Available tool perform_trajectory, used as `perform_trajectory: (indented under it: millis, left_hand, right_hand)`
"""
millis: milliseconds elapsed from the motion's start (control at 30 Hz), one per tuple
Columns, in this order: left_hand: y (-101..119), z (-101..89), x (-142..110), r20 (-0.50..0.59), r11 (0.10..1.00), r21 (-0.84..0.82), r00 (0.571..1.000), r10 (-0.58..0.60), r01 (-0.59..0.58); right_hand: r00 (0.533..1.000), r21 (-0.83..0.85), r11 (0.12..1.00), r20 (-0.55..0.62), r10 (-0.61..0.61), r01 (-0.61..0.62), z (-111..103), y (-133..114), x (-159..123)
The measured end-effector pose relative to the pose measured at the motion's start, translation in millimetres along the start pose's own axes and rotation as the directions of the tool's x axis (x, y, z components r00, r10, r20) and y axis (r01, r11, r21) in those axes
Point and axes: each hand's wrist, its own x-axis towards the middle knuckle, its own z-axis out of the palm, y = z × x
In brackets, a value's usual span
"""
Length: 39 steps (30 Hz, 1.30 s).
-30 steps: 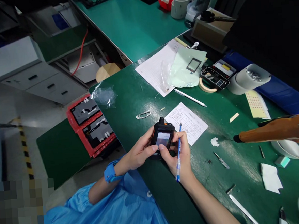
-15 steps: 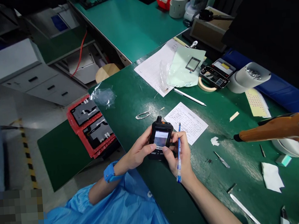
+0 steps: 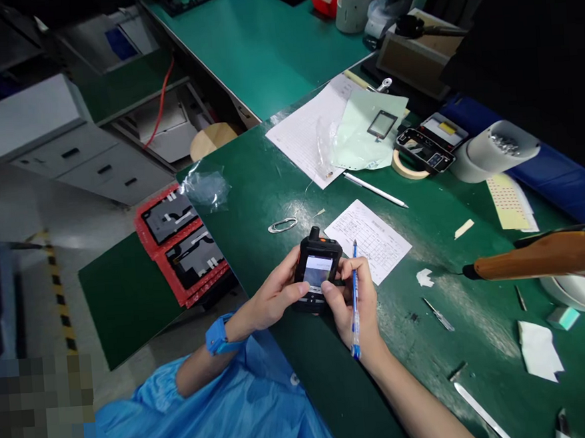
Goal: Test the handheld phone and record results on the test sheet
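A black handheld radio (image 3: 319, 270) with a lit screen, a stubby antenna and an orange button is held between both hands, over the table's near edge. My left hand (image 3: 272, 294) grips its left side, thumb at the bottom of the screen. On the other side, my right hand (image 3: 356, 308) steadies the radio with its thumb near the screen's lower right corner. A blue pen (image 3: 354, 295) also sits in that hand, tip pointing away from me. Just beyond lies a printed sheet (image 3: 369, 240), flat on the green table (image 3: 250, 182).
An orange-brown tool (image 3: 540, 255) juts in from the right. Around it lie a small screwdriver (image 3: 438, 313), a white pen (image 3: 375, 190), paper scraps and a metal strip (image 3: 481, 412). Farther back are a tape roll (image 3: 409, 167) and an opened device (image 3: 425, 149). Red-wrapped parts (image 3: 185, 253) rest at left.
The whole view has shifted slightly, so most things appear a little farther right. Both hands keep the same hold on the radio, and the pen stays in the right hand.
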Motion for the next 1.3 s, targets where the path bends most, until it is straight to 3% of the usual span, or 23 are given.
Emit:
perform_trajectory:
  millis: [400,700,967,1133,1300]
  left_hand:
    - [0.7,-0.6,-0.8,0.008,1.0,0.018,1.0,0.019,-0.019]
    - [5.7,1.2,0.1,0.044,0.998,0.053,0.999,-0.032,0.03]
    - [5.6,2.2,0.0,0.074,0.997,0.076,0.997,0.018,-0.024]
    - [5.7,2.1,0.3,0.07,0.997,0.066,0.997,0.022,-0.027]
    - [6.3,1.1,-0.3,0.058,0.996,0.088,0.998,-0.002,-0.003]
  right_hand:
    - [0.998,0.032,0.998,-0.022,-0.051,0.051,1.6,-2.0,0.5]
    - [0.998,-0.055,0.998,-0.063,0.021,-0.025,2.7,-2.9,-0.7]
    - [0.996,-0.065,0.998,-0.087,0.01,-0.016,3.2,-4.2,0.5]
    - [0.998,-0.061,0.997,-0.058,-0.039,0.035,1.3,-4.2,0.4]
    - [0.999,-0.084,0.996,-0.045,-0.012,0.009,1.7,-3.9,-0.6]
